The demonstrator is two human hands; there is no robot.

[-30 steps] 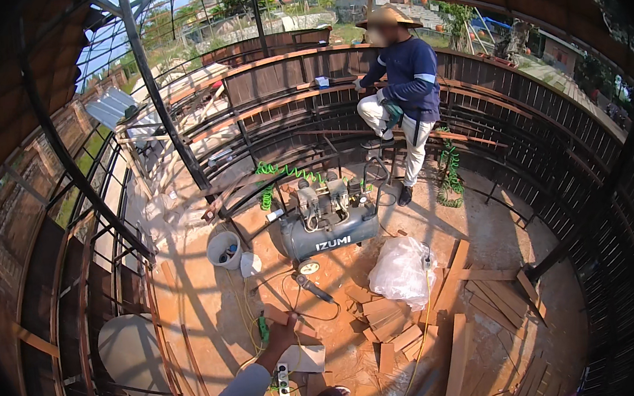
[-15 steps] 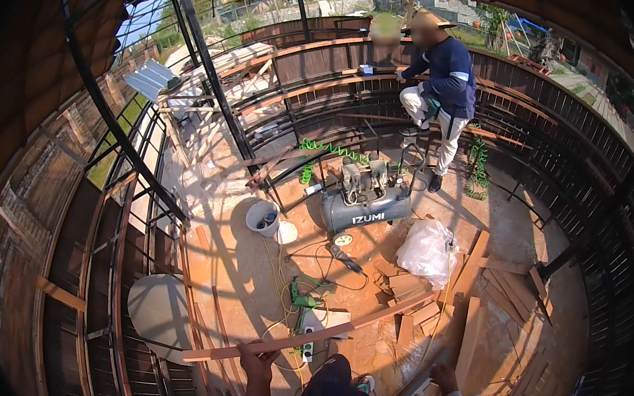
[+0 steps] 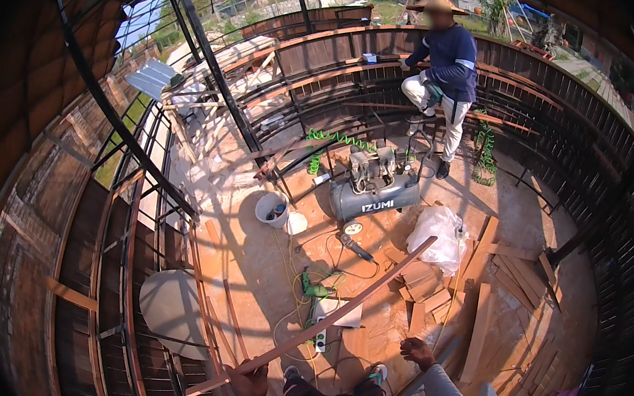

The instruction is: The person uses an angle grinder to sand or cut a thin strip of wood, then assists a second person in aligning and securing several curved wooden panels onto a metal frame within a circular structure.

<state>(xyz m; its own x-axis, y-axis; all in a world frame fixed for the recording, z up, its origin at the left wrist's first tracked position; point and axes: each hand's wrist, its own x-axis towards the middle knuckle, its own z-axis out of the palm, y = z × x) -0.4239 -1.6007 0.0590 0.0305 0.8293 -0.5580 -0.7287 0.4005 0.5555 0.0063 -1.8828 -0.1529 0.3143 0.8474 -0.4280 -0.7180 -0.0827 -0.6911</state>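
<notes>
Left hand point(image 3: 249, 385) pinches long reddish-brown wooden strip point(image 3: 329, 322), now swung toward crumpled white plastic bag point(image 3: 435, 234) — one-handed support, right hand point(image 3: 418, 352) half-open.

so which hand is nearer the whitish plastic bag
Right: the right hand is apart from the plastic bag, on the wearer's side of it; the left hand, holding the wooden strip, is farther off, well to the bag's left.
</notes>
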